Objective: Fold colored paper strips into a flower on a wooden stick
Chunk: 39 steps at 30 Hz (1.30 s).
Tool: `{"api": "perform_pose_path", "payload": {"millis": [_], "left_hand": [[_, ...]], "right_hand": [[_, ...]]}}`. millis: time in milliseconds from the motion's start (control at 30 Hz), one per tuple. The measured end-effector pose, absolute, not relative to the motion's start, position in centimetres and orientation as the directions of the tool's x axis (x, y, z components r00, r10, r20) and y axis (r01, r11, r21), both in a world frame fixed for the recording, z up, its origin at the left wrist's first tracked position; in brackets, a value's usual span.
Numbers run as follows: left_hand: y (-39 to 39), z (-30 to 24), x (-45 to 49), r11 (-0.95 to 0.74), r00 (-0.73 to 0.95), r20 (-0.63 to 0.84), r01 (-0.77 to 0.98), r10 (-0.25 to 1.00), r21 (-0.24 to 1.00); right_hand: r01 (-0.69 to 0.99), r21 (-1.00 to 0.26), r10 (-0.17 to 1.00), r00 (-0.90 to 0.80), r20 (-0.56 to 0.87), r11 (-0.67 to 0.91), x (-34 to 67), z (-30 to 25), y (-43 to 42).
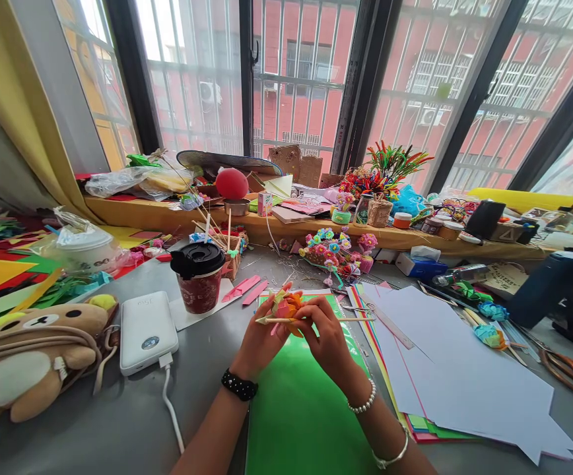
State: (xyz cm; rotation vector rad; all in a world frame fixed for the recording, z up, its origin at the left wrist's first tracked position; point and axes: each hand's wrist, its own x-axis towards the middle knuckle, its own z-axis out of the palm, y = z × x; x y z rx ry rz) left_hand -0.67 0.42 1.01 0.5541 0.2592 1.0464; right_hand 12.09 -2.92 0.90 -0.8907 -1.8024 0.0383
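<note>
My left hand (261, 336) is closed round a folded paper flower (294, 306) in orange, pink and pale green, above the green sheet (299, 409). My right hand (323, 323) meets it from the other side, its fingers pinched on a thin, pale pointed stick (281, 321). The stick lies level across the front of the flower, its point toward the left. Fingers hide part of the flower, so I cannot tell whether the stick touches it. Pink paper strips (247, 290) lie just beyond my left hand.
Left stand a lidded paper cup (199, 293), a white power bank (148, 333) with its cable, and a plush bear (39, 369). White paper sheets (465, 369) with scissors (358, 309) and a ruler (393, 330) lie right. Behind, crocheted-looking flowers (331, 251) stand below the cluttered sill.
</note>
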Motion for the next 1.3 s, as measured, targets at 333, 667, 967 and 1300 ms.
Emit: {"api": "perform_pose_path", "payload": {"millis": [333,667,967,1300], "left_hand": [[0.5,0.5,-0.8,0.432,0.540,0.091,-0.753,0.837,0.496],[0.8,0.2,-0.8,0.433,0.565,0.139,-0.748,0.814,0.503],[0.6,0.5,-0.9,0.439,0.566,0.111,-0.736,0.817,0.516],[0.0,1.1,-1.1,0.404,0.562,0.134,-0.721,0.816,0.563]], "right_hand": [[0.600,-0.377,0.539,-0.110,0.835,0.706,11.7,0.7,-3.2],[0.599,-0.338,0.508,-0.135,0.850,0.726,11.8,0.9,-3.2],[0.608,-0.318,0.499,-0.151,0.853,0.728,11.6,0.7,-3.2],[0.614,-0.317,0.496,-0.142,0.857,0.723,12.9,1.6,-3.6]]}}
